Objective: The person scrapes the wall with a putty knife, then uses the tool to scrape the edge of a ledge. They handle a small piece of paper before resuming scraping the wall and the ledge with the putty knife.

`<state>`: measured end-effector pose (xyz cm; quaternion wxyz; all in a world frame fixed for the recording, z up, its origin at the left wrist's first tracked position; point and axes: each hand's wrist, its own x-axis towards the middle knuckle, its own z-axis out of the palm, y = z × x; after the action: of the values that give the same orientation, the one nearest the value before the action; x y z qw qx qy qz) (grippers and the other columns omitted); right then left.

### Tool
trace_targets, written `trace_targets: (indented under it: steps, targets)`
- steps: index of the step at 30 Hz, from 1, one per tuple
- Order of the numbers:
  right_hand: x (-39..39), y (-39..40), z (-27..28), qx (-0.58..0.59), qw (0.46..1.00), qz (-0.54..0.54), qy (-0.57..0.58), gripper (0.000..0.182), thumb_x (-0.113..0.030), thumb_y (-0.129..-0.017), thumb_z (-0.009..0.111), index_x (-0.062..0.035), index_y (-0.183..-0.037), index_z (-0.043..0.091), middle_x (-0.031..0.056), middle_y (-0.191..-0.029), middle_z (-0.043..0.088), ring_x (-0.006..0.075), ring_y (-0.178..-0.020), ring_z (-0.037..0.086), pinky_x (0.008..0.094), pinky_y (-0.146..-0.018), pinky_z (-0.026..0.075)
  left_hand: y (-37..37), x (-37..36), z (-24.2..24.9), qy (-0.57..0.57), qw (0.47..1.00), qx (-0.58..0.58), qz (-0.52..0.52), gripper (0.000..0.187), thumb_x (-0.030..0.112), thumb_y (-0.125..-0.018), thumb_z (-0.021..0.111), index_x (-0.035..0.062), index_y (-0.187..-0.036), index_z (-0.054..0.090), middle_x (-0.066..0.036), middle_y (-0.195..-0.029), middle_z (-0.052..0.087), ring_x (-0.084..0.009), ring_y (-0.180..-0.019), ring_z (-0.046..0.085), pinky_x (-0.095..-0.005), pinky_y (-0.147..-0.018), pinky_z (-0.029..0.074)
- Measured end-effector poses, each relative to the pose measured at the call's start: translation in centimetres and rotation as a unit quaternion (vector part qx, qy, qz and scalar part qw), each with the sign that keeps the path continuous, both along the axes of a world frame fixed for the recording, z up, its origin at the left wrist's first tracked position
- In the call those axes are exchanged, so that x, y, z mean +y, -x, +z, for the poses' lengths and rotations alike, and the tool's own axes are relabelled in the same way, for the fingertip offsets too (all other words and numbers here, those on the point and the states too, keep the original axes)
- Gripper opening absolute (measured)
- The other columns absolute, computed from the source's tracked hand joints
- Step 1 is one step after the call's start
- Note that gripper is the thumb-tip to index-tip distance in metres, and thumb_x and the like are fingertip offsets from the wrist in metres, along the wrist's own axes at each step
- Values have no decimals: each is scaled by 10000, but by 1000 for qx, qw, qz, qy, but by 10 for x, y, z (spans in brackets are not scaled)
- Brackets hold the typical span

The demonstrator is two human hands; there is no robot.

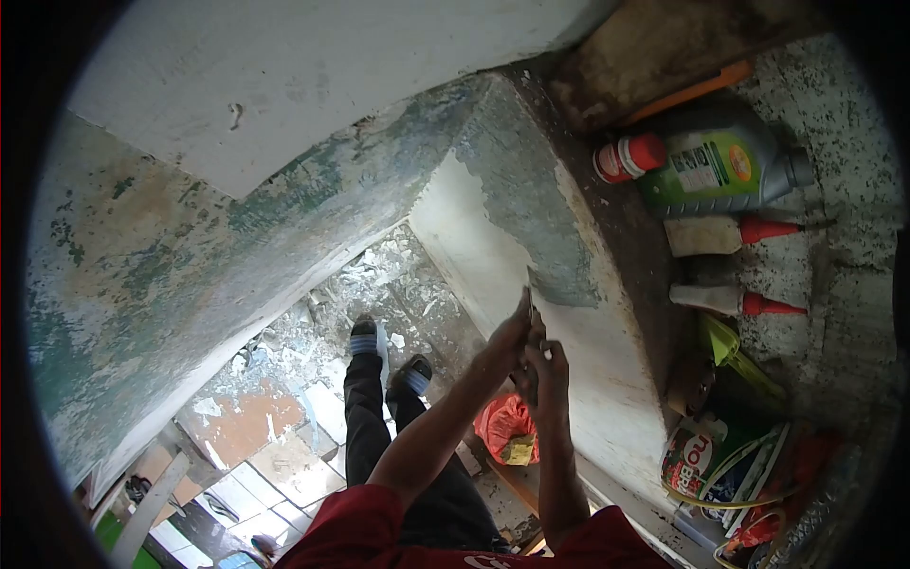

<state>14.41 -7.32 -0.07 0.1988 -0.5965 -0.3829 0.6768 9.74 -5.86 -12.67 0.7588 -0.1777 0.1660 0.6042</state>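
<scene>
Left hand [510, 334] is near edge of grey patch [536, 204], room above floor [441, 308].

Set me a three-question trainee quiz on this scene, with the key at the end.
1. Count: how many bottles with red nozzles lie at the right of the picture?
2. True or false: the left hand reaches farther up the picture than the right hand.
3. Fill the gap: beside the hands, the wall's white area borders a ____ patch.

Key: 1. two; 2. true; 3. grey.
</scene>
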Motion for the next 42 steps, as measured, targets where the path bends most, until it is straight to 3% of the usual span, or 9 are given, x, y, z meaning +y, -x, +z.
trace_targets:
  steps: [5, 11, 15, 21, 22, 23, 25, 32, 42]
  targets:
    - [-17, -17, 15, 37, 998, -48, -4, 124, -86, -784, 511, -89, -796, 388, 24, -619, 445, 71, -381, 391, 171, -288, 269, -11, -2, 30, 32, 990, -132, -43, 469, 558, -813, 407, 131, -627, 463, -6, -458, 415, -134, -380, 437, -256, -362, 393]
    - [-28, -16, 11, 17, 998, -62, 9, 112, -77, -788, 505, -88, -807, 396, 32, -626, 448, 78, -373, 381, 184, -297, 291, -1, -8, 13, -4, 997, -68, -46, 470, 537, -825, 405, 118, -618, 453, 4, -458, 416, -121, -373, 420, -241, -356, 382]
    - [-24, -19, 17, 51, 997, -58, -23, 103, -66, -786, 498, -84, -800, 397, 35, -619, 446, 86, -366, 376, 187, -301, 297, -10, -8, 35, 10, 986, -162, -29, 382, 492, -775, 534, 134, -710, 420, 61, -540, 419, -34, -433, 434, -145, -371, 375]
    - [-19, -8, 8, 30, 999, -36, 12, 108, -69, -773, 509, -78, -781, 401, 33, -610, 438, 82, -355, 365, 197, -286, 273, 7, -3, 17, 18, 994, -110, -8, 419, 525, -807, 457, 146, -629, 435, 25, -497, 442, -102, -390, 409, -217, -382, 379]
    - [-22, -13, 14, 33, 998, -48, 12, 110, -70, -772, 511, -79, -779, 402, 32, -610, 437, 81, -353, 364, 196, -286, 270, -2, -7, 21, -10, 999, -16, -28, 424, 527, -811, 446, 145, -627, 448, 20, -498, 447, -102, -391, 409, -214, -382, 381]
    - [-20, -15, 16, 37, 997, -59, 9, 112, -71, -772, 513, -80, -778, 402, 32, -610, 437, 81, -351, 363, 195, -285, 267, -7, -3, 24, 33, 989, -137, -41, 427, 520, -823, 430, 143, -624, 456, 13, -490, 446, -107, -382, 408, -212, -372, 379]
    - [-12, -15, 11, 54, 997, -50, 17, 102, -61, -779, 501, -90, -774, 404, 32, -626, 440, 77, -363, 367, 192, -293, 274, -9, 1, 18, 40, 999, -10, 24, 432, 514, -824, 434, 141, -608, 452, 10, -467, 437, -108, -364, 405, -214, -356, 372]
    - [-24, -18, 3, 63, 994, -86, -28, 121, -88, -779, 530, -98, -760, 411, 12, -619, 434, 71, -386, 373, 183, -307, 277, -12, -1, 25, 56, 989, -115, -71, 472, 565, -802, 427, 144, -588, 420, 14, -453, 412, -100, -362, 394, -215, -337, 345]
    - [-8, -6, 0, 69, 992, -100, 30, 95, -97, -790, 524, -88, -795, 430, 7, -625, 437, 61, -396, 371, 184, -313, 276, -7, 6, 7, 47, 999, 22, 5, 458, 568, -800, 419, 148, -617, 430, 10, -469, 409, -96, -357, 382, -196, -330, 349]
